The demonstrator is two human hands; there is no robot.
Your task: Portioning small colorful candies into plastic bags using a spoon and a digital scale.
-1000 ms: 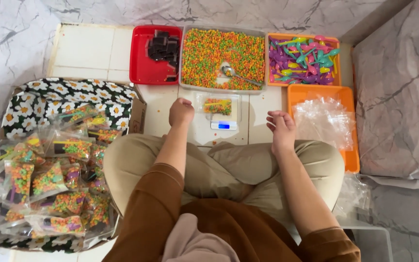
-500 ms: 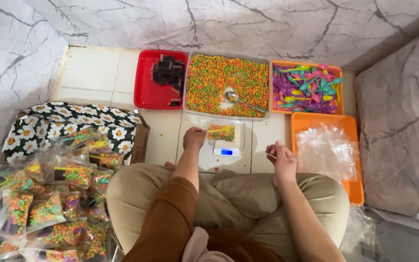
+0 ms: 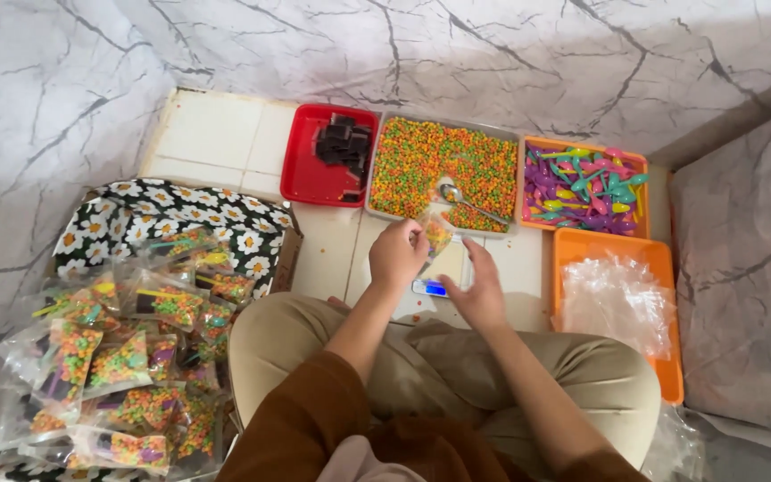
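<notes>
Carefully, the left hand (image 3: 396,254) pinched a small bag (image 3: 436,234) over the scale (image 3: 439,272); the right hand (image 3: 479,290), fingers loosely spread, steadied it level.

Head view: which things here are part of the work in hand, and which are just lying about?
In use:
left hand holding small bag
right hand over scale
tray of coloured bits with spoon

Lying about:
filled bags
red tray
plastic spoons
empty bags
</notes>
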